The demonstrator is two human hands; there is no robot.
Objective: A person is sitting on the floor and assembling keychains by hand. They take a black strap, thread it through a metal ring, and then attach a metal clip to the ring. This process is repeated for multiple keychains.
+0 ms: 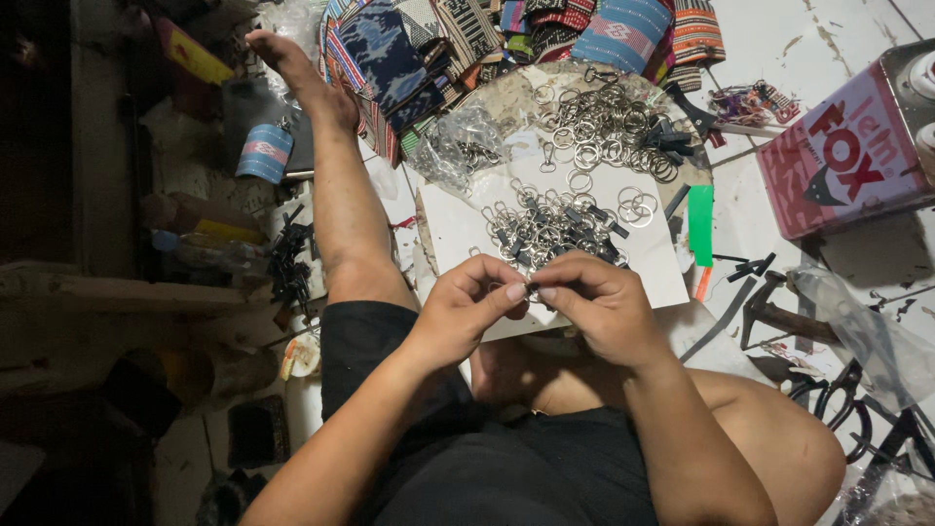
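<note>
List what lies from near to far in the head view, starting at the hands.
Left hand and right hand pinching a small metal piece → pile of clasped key rings → heap of loose rings → stack of woven striped pouches.

**A home craft workshop on the floor**

This is a small, cluttered handicraft workspace, with work done seated on a white tiled floor [838, 29]. A white sheet [458, 229] carries heaps of metal key rings [604, 127] and clasps [550, 229]. Far off lies a stack of woven patterned pouches [467, 39]. Pliers [838, 399] lie near right, beside a red tin box [847, 156] and plastic bags [867, 331].
</note>
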